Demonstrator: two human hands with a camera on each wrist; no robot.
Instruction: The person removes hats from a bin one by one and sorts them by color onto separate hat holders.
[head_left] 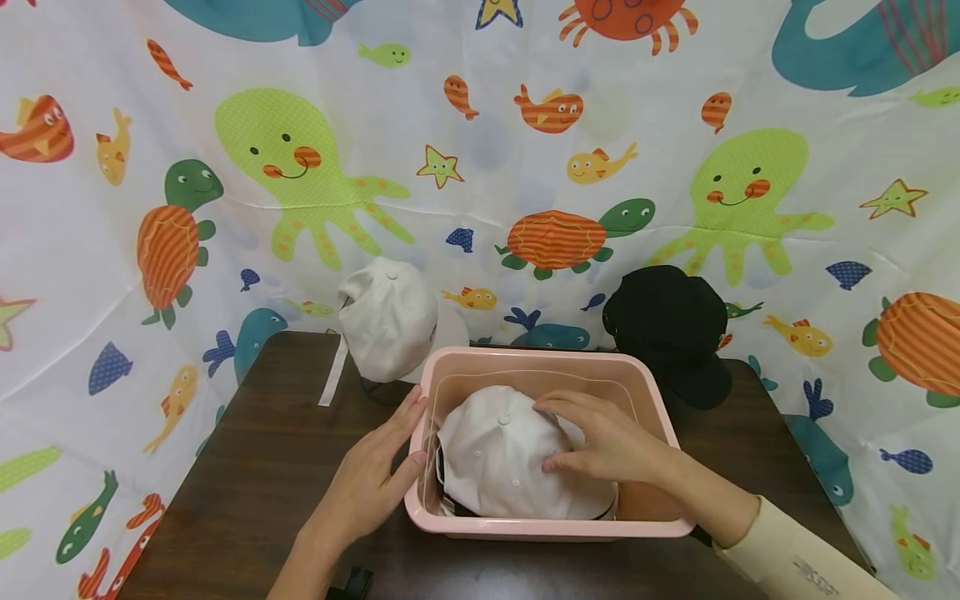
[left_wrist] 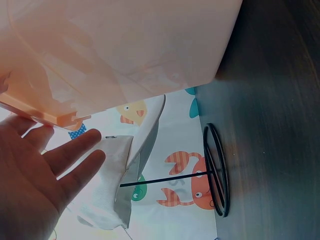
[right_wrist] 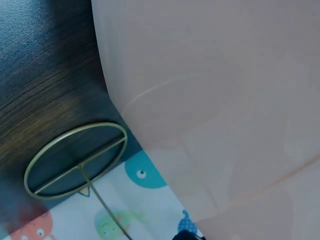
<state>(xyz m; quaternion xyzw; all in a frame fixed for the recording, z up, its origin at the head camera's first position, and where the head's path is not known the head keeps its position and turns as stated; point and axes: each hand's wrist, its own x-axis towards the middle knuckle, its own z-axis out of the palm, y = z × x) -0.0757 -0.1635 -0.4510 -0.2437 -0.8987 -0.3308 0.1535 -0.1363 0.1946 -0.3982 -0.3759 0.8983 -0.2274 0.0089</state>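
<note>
A pink plastic basin (head_left: 551,527) stands on the table with a white cap (head_left: 495,467) inside it, crown up. My left hand (head_left: 367,479) touches the basin's left rim with its fingers extended. In the left wrist view, the fingertips of that left hand (left_wrist: 47,172) are at the basin's rim. My right hand (head_left: 600,437) reaches over the right side of the basin and rests on the cap, thumb and fingers spread apart. The right wrist view shows the basin's outer wall (right_wrist: 215,100) but not the hand.
Behind the basin at left, another white cap (head_left: 390,321) hangs on a black wire stand (left_wrist: 217,172). A black cap (head_left: 667,325) is at the back right. A brass-coloured ring stand (right_wrist: 75,131) stands on the dark wooden table (head_left: 285,467). A sea-animal curtain (head_left: 480,200) hangs behind.
</note>
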